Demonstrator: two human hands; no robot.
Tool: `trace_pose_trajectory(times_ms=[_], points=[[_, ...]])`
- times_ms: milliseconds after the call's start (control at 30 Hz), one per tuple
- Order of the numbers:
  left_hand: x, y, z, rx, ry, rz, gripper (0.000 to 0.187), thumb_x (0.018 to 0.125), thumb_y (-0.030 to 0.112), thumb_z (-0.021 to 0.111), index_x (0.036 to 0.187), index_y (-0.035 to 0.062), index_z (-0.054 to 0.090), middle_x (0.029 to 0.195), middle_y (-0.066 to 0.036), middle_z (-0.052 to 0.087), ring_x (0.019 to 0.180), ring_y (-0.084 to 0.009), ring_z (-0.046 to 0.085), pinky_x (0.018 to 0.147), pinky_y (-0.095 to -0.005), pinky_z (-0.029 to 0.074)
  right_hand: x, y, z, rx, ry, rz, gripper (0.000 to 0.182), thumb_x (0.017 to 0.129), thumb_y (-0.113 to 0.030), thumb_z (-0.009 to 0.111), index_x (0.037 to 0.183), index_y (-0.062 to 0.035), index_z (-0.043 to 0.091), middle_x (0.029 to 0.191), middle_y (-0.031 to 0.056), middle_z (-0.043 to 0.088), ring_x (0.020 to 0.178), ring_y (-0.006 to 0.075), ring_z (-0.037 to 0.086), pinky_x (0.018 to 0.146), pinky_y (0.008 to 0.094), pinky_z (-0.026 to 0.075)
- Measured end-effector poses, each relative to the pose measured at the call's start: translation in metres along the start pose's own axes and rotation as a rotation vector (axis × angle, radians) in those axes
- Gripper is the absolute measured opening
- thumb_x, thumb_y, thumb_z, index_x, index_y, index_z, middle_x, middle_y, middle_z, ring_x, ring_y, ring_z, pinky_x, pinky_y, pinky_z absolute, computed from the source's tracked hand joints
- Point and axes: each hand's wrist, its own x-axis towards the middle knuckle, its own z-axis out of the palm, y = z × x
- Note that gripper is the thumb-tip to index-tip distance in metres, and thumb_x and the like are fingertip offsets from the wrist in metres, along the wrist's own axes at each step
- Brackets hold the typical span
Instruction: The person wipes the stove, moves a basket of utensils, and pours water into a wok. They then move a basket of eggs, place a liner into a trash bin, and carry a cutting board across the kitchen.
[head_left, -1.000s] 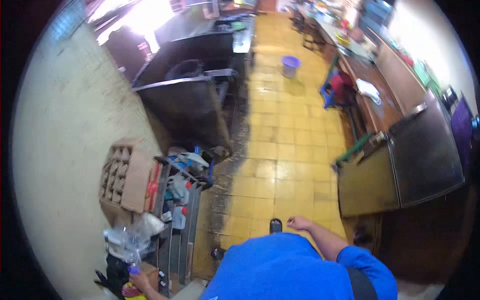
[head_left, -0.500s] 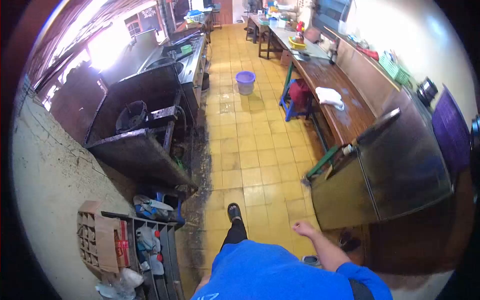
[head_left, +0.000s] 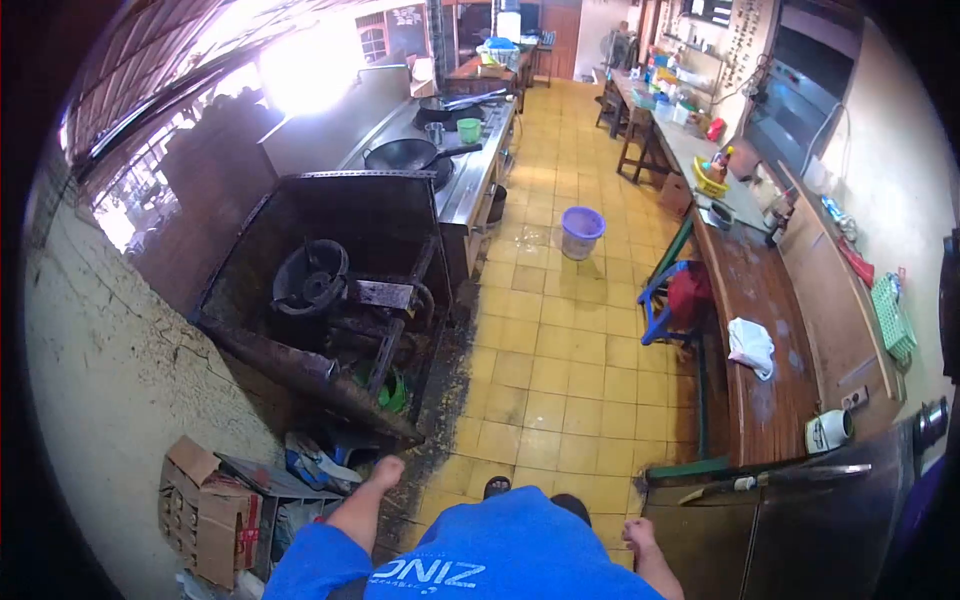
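Observation:
Bent at the elbow, my left arm brings my left hand (head_left: pixel 388 472) forward, beside the front corner of the dark burner stand (head_left: pixel 312 352); it is loosely curled into a fist with nothing visible in it. My right hand (head_left: pixel 640 533) hangs low at my right side, near the dark cabinet (head_left: pixel 700 545). Its fingers are curled too, and no object shows in them. Neither hand appears to touch anything.
Yellow floor tiles (head_left: pixel 560 375) run ahead between a metal stove counter (head_left: pixel 470 190) and a long wooden table (head_left: pixel 780 400). A purple-rimmed bucket (head_left: pixel 581 235) stands on them. A blue stool (head_left: pixel 655 305) juts from under the table. A cardboard box (head_left: pixel 205 515) is at lower left.
My body has moved forward and the view has turned left. My left arm has swung forward into view, while my right hand has dropped back. The bucket appears closer.

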Motion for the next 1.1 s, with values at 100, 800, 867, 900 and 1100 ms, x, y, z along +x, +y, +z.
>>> trace_pose_trajectory(times_ms=[100, 800, 867, 900, 1100], points=[[0.067, 0.082, -0.027, -0.03, 0.056, 0.146, 0.033, 0.087, 0.031, 0.052, 0.103, 0.0048, 0.064, 0.082, -0.013, 0.065, 0.064, -0.025, 0.062, 0.062, -0.0384, 0.05, 0.02, -0.026, -0.012, 0.425, 0.145, 0.054, 0.015, 0.084, -0.022, 0.054, 0.083, -0.0066, 0.057, 0.062, 0.0044, 0.053, 0.052, 0.0163, 0.054, 0.037, 0.0294, 0.038], [0.279, 0.43, -0.054, -0.642, -0.196, 0.116, 0.057, 0.08, 0.033, 0.068, 0.125, 0.002, 0.052, 0.123, -0.016, 0.056, 0.116, -0.0278, 0.052, 0.098, -0.037, 0.04, 0.432, -0.505, -0.22, -0.159, -0.024, -0.248, 0.013, 0.086, -0.018, 0.053, 0.083, -0.0076, 0.059, 0.06, 0.0021, 0.053, 0.05, 0.013, 0.052, 0.043, 0.0286, 0.042], [0.332, 0.491, -0.08, -0.141, -0.298, 0.499, 0.061, 0.078, 0.02, 0.069, 0.132, 0.0083, 0.045, 0.129, -0.015, 0.051, 0.119, -0.0281, 0.049, 0.1, -0.039, 0.04, 0.446, -0.581, -0.233, -0.079, 0.005, -0.271, 0.013, 0.086, -0.019, 0.053, 0.084, -0.0075, 0.059, 0.061, 0.0023, 0.054, 0.05, 0.0131, 0.053, 0.043, 0.0279, 0.042], [0.348, 0.537, -0.1, -0.078, -0.355, 0.587, 0.062, 0.077, 0.021, 0.069, 0.133, 0.0085, 0.045, 0.131, -0.016, 0.049, 0.122, -0.0306, 0.046, 0.102, -0.0402, 0.037, 0.44, -0.615, -0.231, -0.013, 0.087, -0.35, 0.012, 0.087, -0.017, 0.054, 0.082, -0.007, 0.058, 0.062, 0.0018, 0.055, 0.05, 0.0118, 0.053, 0.043, 0.0271, 0.041], [0.41, 0.734, -0.258, 0.227, -0.385, 0.992, 0.062, 0.079, 0.022, 0.067, 0.134, 0.0079, 0.043, 0.134, -0.016, 0.044, 0.127, -0.0326, 0.039, 0.106, -0.0412, 0.031, 0.494, -0.663, -0.199, 0.12, 0.014, -0.455, 0.015, 0.09, -0.019, 0.054, 0.079, -0.0093, 0.056, 0.064, 0.0016, 0.055, 0.051, 0.012, 0.052, 0.042, 0.0261, 0.04]])
